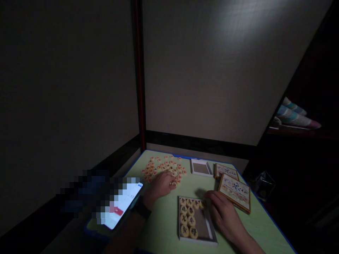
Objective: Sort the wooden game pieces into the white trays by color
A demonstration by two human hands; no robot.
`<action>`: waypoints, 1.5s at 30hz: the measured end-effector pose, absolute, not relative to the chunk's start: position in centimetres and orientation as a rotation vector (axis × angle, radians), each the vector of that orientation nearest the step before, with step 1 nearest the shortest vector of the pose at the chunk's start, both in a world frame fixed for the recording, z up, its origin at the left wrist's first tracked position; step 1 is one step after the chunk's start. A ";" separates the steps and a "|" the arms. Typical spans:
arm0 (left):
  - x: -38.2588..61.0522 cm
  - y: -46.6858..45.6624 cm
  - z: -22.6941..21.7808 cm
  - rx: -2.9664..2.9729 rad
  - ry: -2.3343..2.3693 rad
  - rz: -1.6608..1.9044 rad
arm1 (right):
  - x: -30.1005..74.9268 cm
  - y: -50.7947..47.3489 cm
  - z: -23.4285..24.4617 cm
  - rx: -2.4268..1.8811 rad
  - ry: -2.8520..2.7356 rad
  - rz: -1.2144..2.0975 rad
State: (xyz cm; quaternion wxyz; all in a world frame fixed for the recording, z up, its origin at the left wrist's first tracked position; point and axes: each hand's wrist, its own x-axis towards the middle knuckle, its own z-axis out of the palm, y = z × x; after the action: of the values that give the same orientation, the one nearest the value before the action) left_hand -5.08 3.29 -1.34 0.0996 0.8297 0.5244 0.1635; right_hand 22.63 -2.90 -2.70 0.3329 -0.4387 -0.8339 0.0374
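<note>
My left hand (164,182) reaches into a loose spread of round Chinese chess pieces (152,170), its fingers bent down with one piece (173,184) at the fingertips. Most of the spread pieces show red characters. In front of me lies an open shallow box (199,241), partly filled with dark-lettered pieces (191,221) in rows at its left and far sides. My right hand (222,214) is at the box's right edge, fingers curled together near the far-right piece (202,205). What those fingers hold, if anything, is hidden.
An open white tray (201,167) lies at the far side of the green table (159,225). Two decorated flat boxes (235,190) overlap on the right. A lit phone (123,206) lies at the left edge. Walls (190,88) stand behind and left.
</note>
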 end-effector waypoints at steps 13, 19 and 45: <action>-5.4 3.7 -1.5 2.441 1.680 0.480 | 22.5 -2.9 -2.7 -1.173 -2.125 0.071; -6.6 4.5 -0.3 2.425 1.702 0.588 | 22.7 -2.8 -3.0 -1.169 -2.047 0.003; -12.5 13.8 3.3 2.098 2.246 -0.059 | 22.8 -2.8 -3.4 -1.016 -2.068 -0.197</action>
State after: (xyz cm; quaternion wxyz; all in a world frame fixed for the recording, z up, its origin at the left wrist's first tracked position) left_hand -12.50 13.82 3.32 0.0339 0.6821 0.7302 -0.0193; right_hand 22.77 -2.83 -3.44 0.4030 -0.4020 -0.8185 -0.0780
